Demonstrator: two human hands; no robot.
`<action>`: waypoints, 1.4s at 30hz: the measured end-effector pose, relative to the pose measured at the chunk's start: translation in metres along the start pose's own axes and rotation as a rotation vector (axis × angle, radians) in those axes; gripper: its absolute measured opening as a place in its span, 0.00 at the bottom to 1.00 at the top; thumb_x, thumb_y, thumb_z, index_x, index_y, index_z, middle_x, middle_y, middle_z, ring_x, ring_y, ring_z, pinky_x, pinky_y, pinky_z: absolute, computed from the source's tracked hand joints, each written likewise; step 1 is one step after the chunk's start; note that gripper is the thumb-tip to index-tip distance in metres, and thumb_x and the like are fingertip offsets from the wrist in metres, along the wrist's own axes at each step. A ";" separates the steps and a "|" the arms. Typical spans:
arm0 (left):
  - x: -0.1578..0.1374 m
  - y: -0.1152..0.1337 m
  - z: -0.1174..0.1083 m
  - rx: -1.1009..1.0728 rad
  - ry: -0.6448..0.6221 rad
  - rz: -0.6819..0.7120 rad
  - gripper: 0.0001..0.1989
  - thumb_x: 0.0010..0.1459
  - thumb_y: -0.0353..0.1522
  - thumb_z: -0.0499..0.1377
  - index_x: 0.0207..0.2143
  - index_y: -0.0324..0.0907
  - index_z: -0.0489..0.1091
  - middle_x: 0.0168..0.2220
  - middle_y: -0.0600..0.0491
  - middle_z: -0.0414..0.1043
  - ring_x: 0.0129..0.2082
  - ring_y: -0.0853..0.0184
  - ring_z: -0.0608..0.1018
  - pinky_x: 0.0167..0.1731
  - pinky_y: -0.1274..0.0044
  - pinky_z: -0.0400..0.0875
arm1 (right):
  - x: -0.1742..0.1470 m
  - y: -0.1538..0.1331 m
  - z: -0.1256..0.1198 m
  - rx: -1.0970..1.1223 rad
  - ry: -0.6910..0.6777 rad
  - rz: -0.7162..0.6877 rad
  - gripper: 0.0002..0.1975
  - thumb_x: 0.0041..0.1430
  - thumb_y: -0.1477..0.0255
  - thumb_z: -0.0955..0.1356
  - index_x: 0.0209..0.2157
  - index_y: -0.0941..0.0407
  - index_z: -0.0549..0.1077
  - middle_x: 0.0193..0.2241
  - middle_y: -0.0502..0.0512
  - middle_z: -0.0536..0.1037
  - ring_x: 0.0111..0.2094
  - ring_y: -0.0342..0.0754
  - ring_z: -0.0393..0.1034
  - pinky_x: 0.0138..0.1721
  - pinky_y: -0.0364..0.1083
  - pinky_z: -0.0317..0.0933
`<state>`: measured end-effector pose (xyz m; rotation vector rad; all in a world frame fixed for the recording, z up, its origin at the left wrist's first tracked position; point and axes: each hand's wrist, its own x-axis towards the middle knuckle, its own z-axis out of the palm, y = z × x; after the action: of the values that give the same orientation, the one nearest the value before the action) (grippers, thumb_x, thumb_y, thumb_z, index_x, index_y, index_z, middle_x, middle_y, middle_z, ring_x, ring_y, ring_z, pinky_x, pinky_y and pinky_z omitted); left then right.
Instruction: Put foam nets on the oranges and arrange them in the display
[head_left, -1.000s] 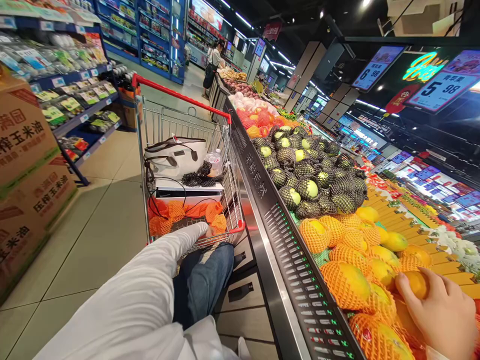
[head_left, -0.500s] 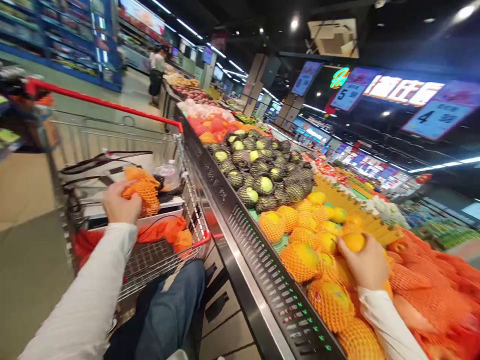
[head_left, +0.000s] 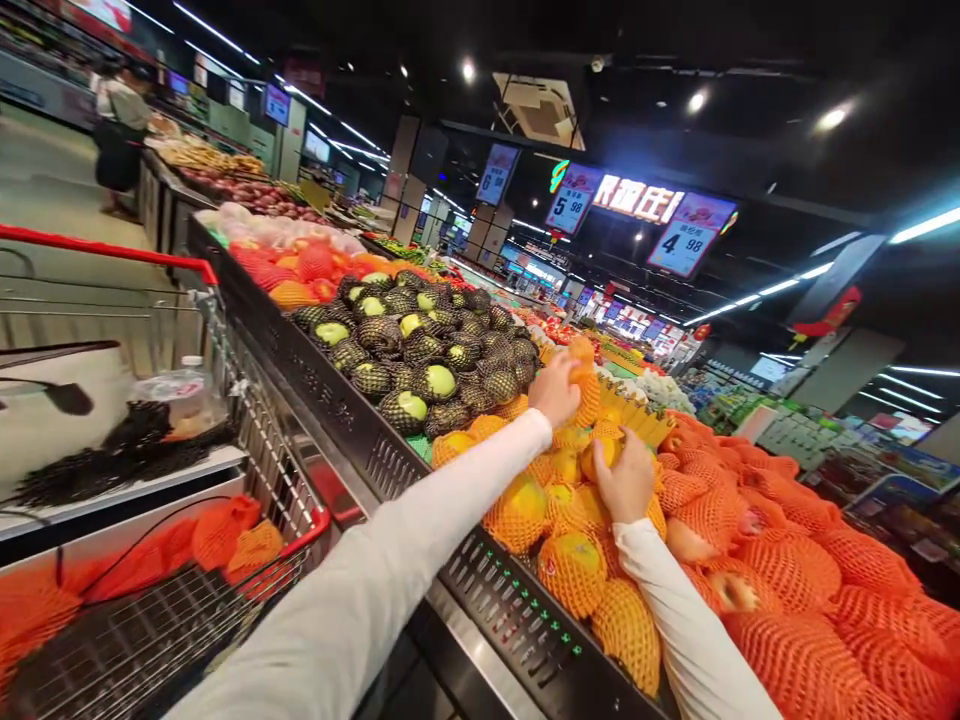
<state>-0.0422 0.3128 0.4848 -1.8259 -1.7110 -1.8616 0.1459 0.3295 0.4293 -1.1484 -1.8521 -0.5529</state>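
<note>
My left hand (head_left: 556, 390) is closed around an orange foam fruit net (head_left: 586, 392), held above the far part of the orange pile. Just to its right and nearer to me, my right hand (head_left: 630, 478) grips a bare yellow-orange fruit, which looks like an orange (head_left: 604, 450). Around and below both hands lie more oranges (head_left: 574, 570), many of them sleeved in orange foam nets and some bare. My fingers partly hide the held fruit and the net.
Green fruit in black nets (head_left: 439, 382) lies left of the oranges; large fruit in red nets (head_left: 787, 560) lies on the right. A black slotted rim (head_left: 517, 600) fronts the display. At left stands a shopping cart (head_left: 324, 520) with loose nets inside. A person (head_left: 120, 125) stands far off.
My left hand has moved from over the cart to the display, carrying the orange foam net. My right hand stays on the orange. The view has swung right.
</note>
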 end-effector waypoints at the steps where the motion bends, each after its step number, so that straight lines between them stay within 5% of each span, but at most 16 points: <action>1: 0.004 0.002 0.021 0.049 -0.197 -0.096 0.23 0.57 0.21 0.52 0.54 0.39 0.70 0.61 0.41 0.67 0.60 0.59 0.73 0.61 0.69 0.67 | -0.001 0.000 0.001 0.002 -0.016 0.006 0.29 0.63 0.55 0.62 0.56 0.62 0.68 0.47 0.68 0.76 0.47 0.59 0.69 0.50 0.56 0.63; 6: -0.002 -0.031 0.069 0.071 -0.536 -0.111 0.21 0.49 0.23 0.63 0.47 0.38 0.74 0.51 0.43 0.77 0.55 0.56 0.78 0.58 0.69 0.70 | -0.005 0.003 0.008 0.030 -0.029 -0.002 0.27 0.64 0.56 0.61 0.56 0.61 0.67 0.48 0.67 0.74 0.48 0.60 0.68 0.50 0.58 0.63; 11: -0.006 -0.051 0.070 0.155 -0.585 -0.112 0.33 0.50 0.28 0.63 0.61 0.41 0.65 0.68 0.37 0.57 0.65 0.46 0.67 0.63 0.60 0.64 | -0.007 0.002 0.010 0.018 -0.051 0.008 0.25 0.63 0.57 0.62 0.55 0.59 0.67 0.48 0.67 0.74 0.50 0.61 0.67 0.51 0.60 0.64; 14: -0.004 -0.045 0.066 0.204 -0.536 -0.138 0.35 0.52 0.30 0.62 0.64 0.40 0.61 0.73 0.36 0.40 0.71 0.38 0.50 0.65 0.52 0.57 | -0.006 -0.001 0.006 0.036 -0.062 0.027 0.25 0.63 0.58 0.63 0.55 0.59 0.67 0.50 0.66 0.73 0.53 0.61 0.66 0.55 0.61 0.63; 16: -0.003 -0.040 0.063 0.169 -0.437 -0.119 0.31 0.58 0.35 0.57 0.64 0.41 0.61 0.74 0.40 0.39 0.72 0.42 0.46 0.67 0.53 0.53 | -0.006 -0.002 0.004 0.069 -0.043 0.027 0.27 0.62 0.57 0.64 0.57 0.59 0.65 0.53 0.67 0.72 0.55 0.61 0.65 0.56 0.62 0.62; 19: -0.002 -0.036 0.061 0.049 -0.339 -0.030 0.26 0.66 0.41 0.47 0.62 0.41 0.65 0.71 0.44 0.51 0.71 0.52 0.53 0.69 0.60 0.52 | -0.006 -0.002 0.004 0.130 0.061 0.031 0.35 0.63 0.54 0.64 0.64 0.59 0.56 0.58 0.69 0.69 0.58 0.60 0.63 0.59 0.63 0.60; 25: -0.006 -0.038 0.071 0.161 -0.555 0.107 0.07 0.55 0.33 0.60 0.36 0.44 0.76 0.57 0.47 0.71 0.63 0.52 0.64 0.64 0.60 0.59 | -0.009 0.004 0.006 0.117 0.198 -0.009 0.37 0.64 0.55 0.63 0.67 0.56 0.49 0.60 0.70 0.64 0.62 0.61 0.59 0.62 0.66 0.56; 34: -0.002 -0.030 0.063 -0.194 0.001 0.170 0.06 0.58 0.35 0.62 0.37 0.44 0.71 0.57 0.43 0.64 0.57 0.55 0.69 0.59 0.62 0.64 | -0.004 0.010 0.003 0.144 0.126 0.075 0.38 0.61 0.50 0.63 0.65 0.57 0.53 0.59 0.68 0.65 0.60 0.59 0.58 0.63 0.65 0.54; 39: -0.002 -0.031 0.074 -0.438 -0.097 0.231 0.08 0.61 0.38 0.59 0.35 0.43 0.70 0.39 0.49 0.72 0.43 0.62 0.76 0.49 0.68 0.71 | -0.006 0.010 -0.001 0.179 0.006 0.048 0.41 0.60 0.48 0.64 0.65 0.57 0.52 0.61 0.68 0.63 0.62 0.58 0.56 0.65 0.64 0.52; 42: -0.002 -0.032 0.077 -0.520 -0.145 0.305 0.09 0.64 0.37 0.54 0.37 0.42 0.71 0.43 0.47 0.73 0.47 0.61 0.76 0.52 0.68 0.70 | -0.006 0.010 -0.003 0.193 -0.024 0.040 0.41 0.59 0.50 0.65 0.65 0.58 0.53 0.60 0.67 0.66 0.61 0.59 0.58 0.65 0.63 0.52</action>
<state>-0.0099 0.3761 0.4406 -2.2839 -0.9423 -2.2160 0.1575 0.3292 0.4256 -1.0642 -1.8543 -0.3307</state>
